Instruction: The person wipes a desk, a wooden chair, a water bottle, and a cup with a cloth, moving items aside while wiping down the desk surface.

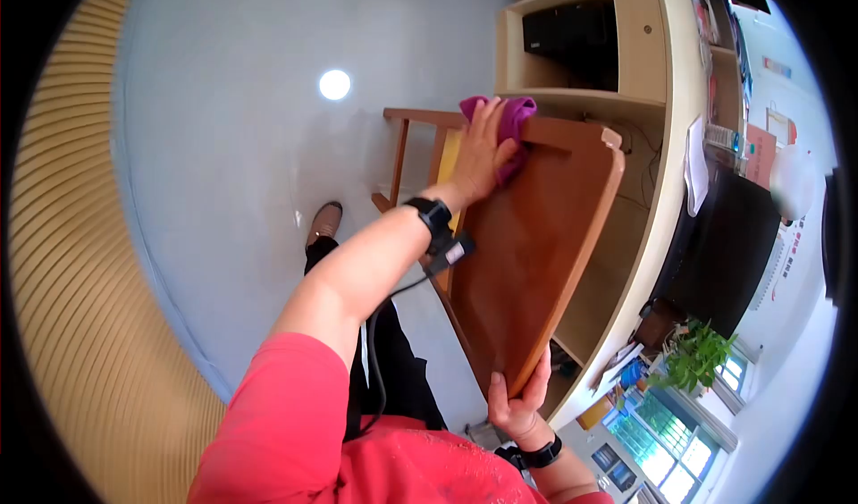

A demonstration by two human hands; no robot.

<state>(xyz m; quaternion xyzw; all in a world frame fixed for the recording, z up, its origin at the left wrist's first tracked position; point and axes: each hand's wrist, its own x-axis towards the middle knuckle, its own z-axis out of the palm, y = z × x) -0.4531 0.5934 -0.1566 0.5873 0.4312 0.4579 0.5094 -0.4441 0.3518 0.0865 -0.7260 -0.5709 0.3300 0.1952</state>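
My left hand (pixel 478 160) is closed on a bunched purple cloth (pixel 516 118) and presses it against the upper edge of a brown wooden chair (pixel 536 227). The chair's broad, slightly shiny panel lies below and right of that hand, and its thin legs or rails extend to the left. My right hand (pixel 518 407) grips the lower corner of the same panel, thumb on the near face, fingers partly hidden behind the edge. A black cable with a labelled plug (pixel 456 252) hangs beside my left wrist.
A pale wooden desk (pixel 666 102) with open compartments stands to the right, holding a black device (pixel 572 30). On it are a dark monitor (pixel 724 249), papers (pixel 696 164) and a green plant (pixel 699 357). A ribbed tan surface (pixel 71 236) curves at left. My shoe (pixel 325 222) rests on the grey floor (pixel 223 147).
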